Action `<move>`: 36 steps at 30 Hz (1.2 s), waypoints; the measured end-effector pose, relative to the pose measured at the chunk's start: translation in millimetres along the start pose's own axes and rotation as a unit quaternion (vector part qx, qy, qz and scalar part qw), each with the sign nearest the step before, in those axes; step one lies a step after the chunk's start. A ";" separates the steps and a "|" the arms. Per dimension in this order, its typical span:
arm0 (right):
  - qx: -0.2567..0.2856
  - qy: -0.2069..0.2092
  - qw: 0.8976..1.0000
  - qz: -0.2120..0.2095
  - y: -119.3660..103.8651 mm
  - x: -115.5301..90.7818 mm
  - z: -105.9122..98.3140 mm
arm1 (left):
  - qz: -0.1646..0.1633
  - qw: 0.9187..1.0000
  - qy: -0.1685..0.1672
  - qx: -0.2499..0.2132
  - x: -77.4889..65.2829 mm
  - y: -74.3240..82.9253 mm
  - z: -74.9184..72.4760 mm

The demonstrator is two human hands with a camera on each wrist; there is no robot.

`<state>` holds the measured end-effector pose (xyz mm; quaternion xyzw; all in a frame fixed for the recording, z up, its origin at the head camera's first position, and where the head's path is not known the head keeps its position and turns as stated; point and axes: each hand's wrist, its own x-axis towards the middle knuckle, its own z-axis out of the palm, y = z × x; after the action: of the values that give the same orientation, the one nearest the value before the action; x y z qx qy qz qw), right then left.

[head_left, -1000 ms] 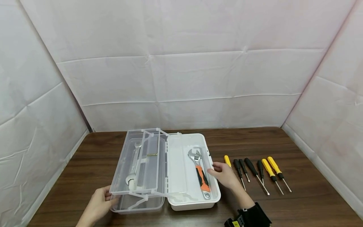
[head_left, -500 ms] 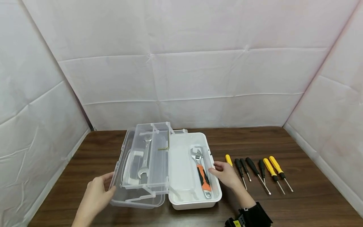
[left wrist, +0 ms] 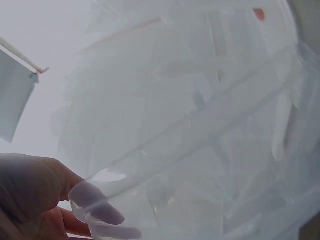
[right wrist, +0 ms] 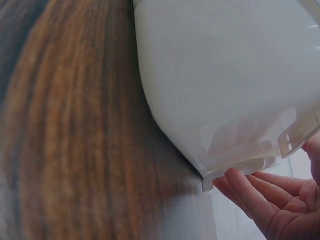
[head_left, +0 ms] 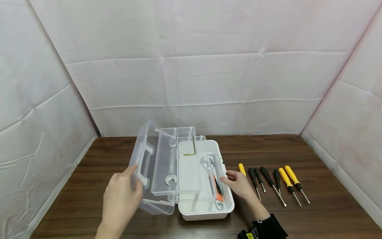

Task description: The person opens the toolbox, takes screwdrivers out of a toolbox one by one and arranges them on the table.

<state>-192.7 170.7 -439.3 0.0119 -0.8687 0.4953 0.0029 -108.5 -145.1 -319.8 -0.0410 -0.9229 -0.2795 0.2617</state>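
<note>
A white toolbox (head_left: 206,216) stands on the table. Its clear lid (head_left: 138,149) is tilted up on the left, its edge pinched between the thumb and fingers of my left hand (head_left: 120,199). A clear tray (head_left: 162,159) hangs on link arms partly over the box, bearing an open-end wrench (head_left: 171,166) and a brass-coloured hex key (head_left: 194,146). Inside the box lie an adjustable wrench (head_left: 219,199) with orange and black grip, and a larger hex key (head_left: 215,169). My right hand (head_left: 240,186) grips the box's right side, fingers outside against the wall (right wrist: 220,90), thumb at the rim.
Right of the box, several screwdrivers lie in a row on the brown wooden table (head_left: 298,219), among them a black one (head_left: 266,175) and a yellow one (head_left: 291,174). White cloth walls (head_left: 191,83) enclose the table's back and sides.
My left hand has raised the lid up and to the right. The tray with its wrench and hex key has swung right, over the box. My right hand stays on the box's side.
</note>
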 end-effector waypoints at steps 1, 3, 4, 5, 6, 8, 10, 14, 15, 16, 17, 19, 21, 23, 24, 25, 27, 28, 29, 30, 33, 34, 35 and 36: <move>0.000 0.001 1.000 0.001 -0.5 0.0 -0.1 | 0.012 1.000 0.012 -0.004 -0.2 5.1 1.4; -0.002 0.002 1.000 0.003 -0.9 -0.2 -0.3 | 0.030 0.999 0.030 -0.013 -0.1 14.7 4.5; -0.004 0.000 1.000 0.004 -1.0 -0.1 -0.4 | 0.038 0.998 0.036 -0.017 0.0 19.2 6.0; -0.004 -0.001 1.000 0.006 -1.2 -0.1 -0.8 | 0.045 0.998 0.042 -0.020 0.1 23.5 7.6; -0.006 -0.003 1.000 0.008 -1.5 -0.2 -1.4 | 0.053 0.997 0.049 -0.020 0.1 27.6 9.2; -0.005 -0.006 1.000 0.014 -1.8 -0.8 -3.6 | 0.071 0.996 0.058 -0.018 0.7 35.2 13.1; -0.001 -0.004 1.000 0.017 -2.8 -1.4 -6.7 | 0.087 0.994 0.066 -0.011 1.2 42.0 17.0; -0.018 0.043 0.999 -0.014 -8.2 -4.3 -13.5 | 0.116 0.990 0.079 0.010 1.3 54.2 25.8; -0.025 0.064 0.997 -0.030 -10.5 -5.4 -15.2 | 0.122 0.989 0.083 0.015 1.0 57.2 28.1; -0.030 0.085 0.995 -0.048 -13.3 -6.6 -16.6 | 0.129 0.988 0.086 0.019 0.4 60.1 30.6; -0.034 0.108 0.992 -0.062 -16.2 -8.1 -17.9 | 0.135 0.987 0.089 0.024 -0.3 63.1 33.0; -0.017 0.148 0.985 -0.088 -22.2 -10.3 -19.1 | 0.148 0.984 0.097 0.034 -1.9 68.6 38.2; 0.031 0.176 0.973 -0.147 -3.4 1.1 -17.3 | 0.160 0.981 0.103 0.044 -2.3 73.0 42.2; 0.088 0.186 0.961 -0.184 21.9 14.0 -14.4 | 0.172 0.977 0.114 0.050 -3.7 78.0 47.3; 0.115 0.185 0.955 -0.203 35.6 20.8 -13.1 | 0.178 0.975 0.119 0.053 -4.0 80.3 49.9; 0.141 0.179 0.948 -0.221 49.0 27.1 -11.9 | 0.184 0.974 0.125 0.055 -4.3 82.7 52.4; 0.187 0.154 0.944 -0.225 61.1 31.5 -10.7 | 0.193 0.970 0.137 0.053 -4.8 87.1 58.0; 0.206 0.137 0.942 -0.228 59.7 29.7 -9.9 | 0.198 0.968 0.145 0.052 -5.0 89.1 61.2; 0.220 0.115 0.940 -0.233 54.0 26.0 -9.8 | 0.201 0.967 0.148 0.052 -5.3 91.0 64.1; 0.236 0.094 0.939 -0.232 42.9 19.4 -9.6 | 0.205 0.965 0.153 0.052 -5.9 93.0 67.0; 0.259 0.032 0.934 -0.244 5.0 -2.7 -8.0 | 0.217 0.961 0.161 0.053 -7.8 99.0 75.9; 0.258 0.019 0.935 -0.242 -11.3 -11.8 -7.9 | 0.221 0.960 0.162 0.054 -8.7 100.8 78.6; 0.255 0.009 0.935 -0.245 -26.7 -20.3 -7.9 | 0.225 0.959 0.162 0.055 -9.7 102.5 81.2; 0.253 0.003 0.937 -0.240 -40.2 -27.6 -7.8 | 0.229 0.958 0.163 0.054 -10.7 104.0 83.7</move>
<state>-164.3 157.4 -401.2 0.2191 -0.6862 0.6829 0.1214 -114.7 -12.0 -333.0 -0.1907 -0.8472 -0.1650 0.4675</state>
